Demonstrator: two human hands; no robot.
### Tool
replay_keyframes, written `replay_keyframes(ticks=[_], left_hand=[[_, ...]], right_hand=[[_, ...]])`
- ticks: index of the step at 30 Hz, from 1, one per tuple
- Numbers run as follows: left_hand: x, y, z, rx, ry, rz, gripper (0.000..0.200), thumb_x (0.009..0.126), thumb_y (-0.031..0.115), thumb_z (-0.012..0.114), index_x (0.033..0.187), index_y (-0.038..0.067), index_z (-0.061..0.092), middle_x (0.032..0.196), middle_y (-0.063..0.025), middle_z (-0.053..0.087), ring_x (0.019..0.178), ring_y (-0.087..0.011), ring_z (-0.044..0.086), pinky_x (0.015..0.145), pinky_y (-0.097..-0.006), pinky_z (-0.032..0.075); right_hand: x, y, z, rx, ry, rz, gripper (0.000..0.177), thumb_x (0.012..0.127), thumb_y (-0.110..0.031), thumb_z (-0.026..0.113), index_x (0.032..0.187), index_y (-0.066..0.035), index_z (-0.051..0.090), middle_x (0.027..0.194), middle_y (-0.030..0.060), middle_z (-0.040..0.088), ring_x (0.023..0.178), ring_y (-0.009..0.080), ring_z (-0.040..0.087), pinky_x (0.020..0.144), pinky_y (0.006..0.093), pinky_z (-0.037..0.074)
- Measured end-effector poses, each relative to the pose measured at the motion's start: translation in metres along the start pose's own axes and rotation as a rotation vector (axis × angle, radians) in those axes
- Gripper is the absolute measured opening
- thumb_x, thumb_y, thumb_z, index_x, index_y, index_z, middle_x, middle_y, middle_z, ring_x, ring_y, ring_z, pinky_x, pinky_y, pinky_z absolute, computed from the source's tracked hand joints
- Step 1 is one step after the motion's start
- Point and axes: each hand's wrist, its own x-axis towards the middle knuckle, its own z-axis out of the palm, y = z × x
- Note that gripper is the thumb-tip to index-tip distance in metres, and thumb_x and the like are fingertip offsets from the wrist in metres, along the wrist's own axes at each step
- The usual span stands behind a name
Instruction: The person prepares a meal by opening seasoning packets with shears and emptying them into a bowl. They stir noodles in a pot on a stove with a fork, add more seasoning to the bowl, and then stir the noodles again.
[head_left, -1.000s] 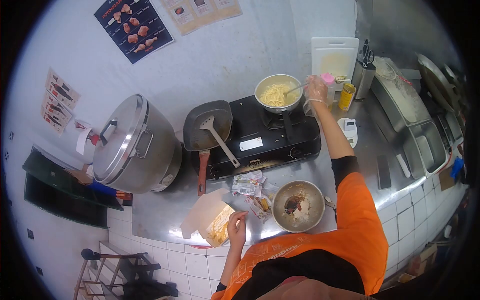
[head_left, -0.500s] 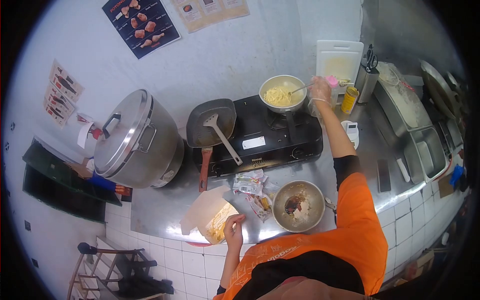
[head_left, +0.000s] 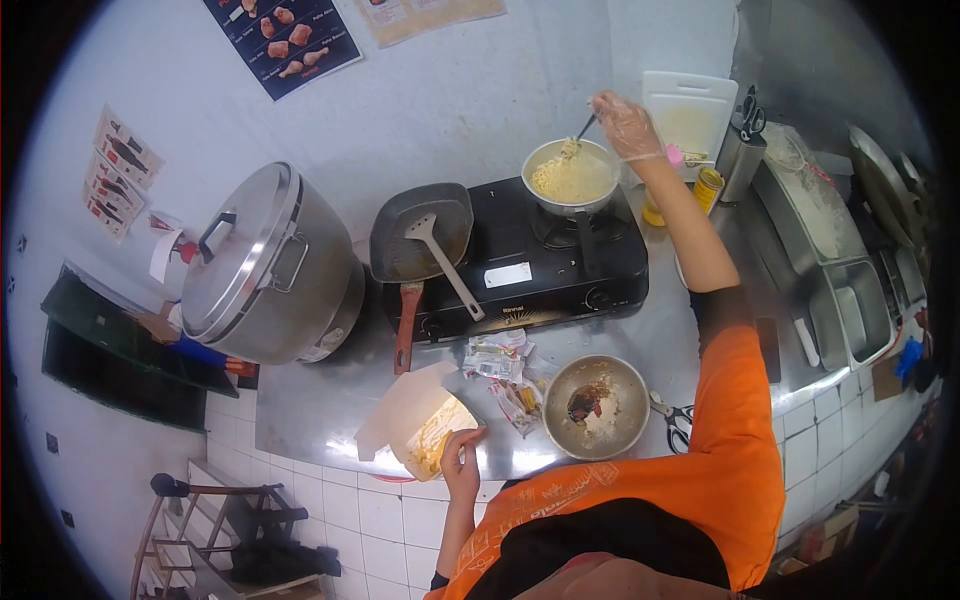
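My right hand [head_left: 628, 128], in a clear plastic glove, is closed around the thin handle of a metal utensil [head_left: 588, 126]. Its head, hard to make out, has noodles clinging to it above the white pan [head_left: 612, 188]. Pale yellow noodles [head_left: 556, 181] and cloudy liquid fill that pan, which stands on the right burner of the black gas stove [head_left: 560, 290]. Down at the counter's front edge, the bare fingers of my left hand [head_left: 461, 466] are closed on the side of an open cardboard food box [head_left: 405, 407]. Yellowish food [head_left: 432, 440] with pale sauce streaks lies inside.
A frying pan [head_left: 392, 262] holding a slotted spatula [head_left: 445, 262] sits on the left burner. Beside the opened packets [head_left: 497, 355] stands a metal bowl [head_left: 597, 447] with powder and dark sauce. Scissors [head_left: 678, 428] lie right of it; a large metal pot [head_left: 330, 290] is left.
My right hand has risen and shifted slightly left, lifting the utensil with some noodles from the pan. My left hand stays at the food box. The scissors have come into fuller view.
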Motion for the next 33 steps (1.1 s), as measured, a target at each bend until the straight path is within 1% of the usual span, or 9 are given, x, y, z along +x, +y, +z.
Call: replay_keyframes(ticks=[4, 7, 10, 12, 16, 18, 27, 29, 33], left_hand=[[0.009, 0.003, 0.011, 0.008, -0.010, -0.013, 0.017, 0.083, -0.006, 0.049, 0.091, -0.001, 0.063, 0.092, -0.0111, 0.064, 0.089, -0.0229, 0.059, 0.082, -0.0305, 0.044], [0.041, 0.032, 0.036, 0.147, -0.210, 0.230, 0.017, 0.082, -0.006, 0.052, 0.093, 0.000, 0.063, 0.089, -0.0116, 0.062, 0.085, -0.0256, 0.059, 0.078, -0.0318, 0.044], [0.083, 0.073, 0.075, 0.176, -0.444, 0.302, 0.017, 0.080, -0.002, 0.055, 0.094, 0.004, 0.064, 0.089, -0.0109, 0.062, 0.084, -0.0267, 0.058, 0.077, -0.0325, 0.044], [0.108, 0.085, 0.111, 0.259, -0.524, 0.354, 0.016, 0.081, 0.004, 0.056, 0.095, 0.006, 0.064, 0.091, -0.0121, 0.063, 0.085, -0.0283, 0.060, 0.076, -0.0353, 0.046], [0.158, 0.053, 0.181, 0.353, -0.644, 0.473, 0.017, 0.084, 0.012, 0.055, 0.097, 0.008, 0.065, 0.091, -0.0150, 0.065, 0.083, -0.0306, 0.062, 0.072, -0.0411, 0.049], [0.172, 0.051, 0.198, 0.364, -0.651, 0.559, 0.018, 0.084, 0.015, 0.054, 0.097, 0.008, 0.065, 0.088, -0.0157, 0.066, 0.080, -0.0316, 0.064, 0.070, -0.0431, 0.050], [0.185, 0.040, 0.232, 0.823, -0.778, 0.367, 0.036, 0.085, 0.038, 0.056, 0.077, 0.006, 0.069, 0.062, -0.0136, 0.064, 0.063, -0.0304, 0.065, 0.059, -0.0403, 0.052], [0.189, 0.040, 0.237, 0.639, -0.840, -0.083, 0.052, 0.085, 0.050, 0.054, 0.070, 0.002, 0.069, 0.058, -0.0107, 0.063, 0.054, -0.0243, 0.063, 0.053, -0.0339, 0.051], [0.192, 0.023, 0.245, 0.324, -0.923, -0.516, 0.057, 0.085, 0.055, 0.053, 0.076, 0.001, 0.069, 0.054, -0.0071, 0.061, 0.043, -0.0160, 0.056, 0.044, -0.0285, 0.046]], right_hand=[[0.013, -0.010, -0.006, -0.079, -0.012, -0.175, 0.017, 0.093, -0.025, 0.047, 0.095, -0.010, 0.054, 0.075, 0.0202, 0.060, 0.074, 0.0388, 0.060, 0.062, 0.0477, 0.048], [0.015, -0.013, -0.007, -0.104, -0.016, -0.318, 0.012, 0.091, -0.021, 0.050, 0.096, -0.011, 0.054, 0.076, 0.0182, 0.061, 0.072, 0.0373, 0.060, 0.059, 0.0466, 0.048], [0.013, -0.004, 0.006, -0.156, -0.013, -0.326, 0.013, 0.094, -0.018, 0.045, 0.099, -0.014, 0.057, 0.085, 0.0125, 0.064, 0.078, 0.0335, 0.060, 0.066, 0.0452, 0.048], [0.003, 0.016, 0.034, -0.067, 0.165, -0.586, 0.016, 0.091, -0.015, 0.048, 0.102, -0.015, 0.059, 0.098, 0.0107, 0.063, 0.087, 0.0301, 0.060, 0.072, 0.0425, 0.049], [-0.030, 0.047, 0.078, -0.046, -0.116, -0.515, 0.017, 0.091, -0.020, 0.049, 0.103, -0.010, 0.056, 0.091, 0.0138, 0.063, 0.082, 0.0342, 0.061, 0.075, 0.0434, 0.049], [-0.045, 0.051, 0.074, 0.018, -0.202, -0.221, 0.018, 0.089, -0.020, 0.050, 0.102, -0.010, 0.058, 0.095, 0.0130, 0.063, 0.084, 0.0353, 0.061, 0.076, 0.0436, 0.049], [0.005, 0.034, -0.013, 0.311, -0.181, -0.234, 0.022, 0.095, -0.025, 0.046, 0.099, -0.006, 0.058, 0.085, 0.0099, 0.064, 0.076, 0.0286, 0.063, 0.069, 0.0339, 0.050], [0.017, 0.017, -0.034, 0.100, -0.137, -0.352, 0.022, 0.094, -0.025, 0.047, 0.099, -0.006, 0.058, 0.085, 0.0106, 0.064, 0.076, 0.0280, 0.063, 0.069, 0.0342, 0.050], [0.027, -0.007, -0.061, -0.197, -0.109, -0.537, 0.019, 0.092, -0.024, 0.051, 0.098, -0.007, 0.059, 0.089, 0.0093, 0.065, 0.078, 0.0269, 0.063, 0.070, 0.0354, 0.050]])
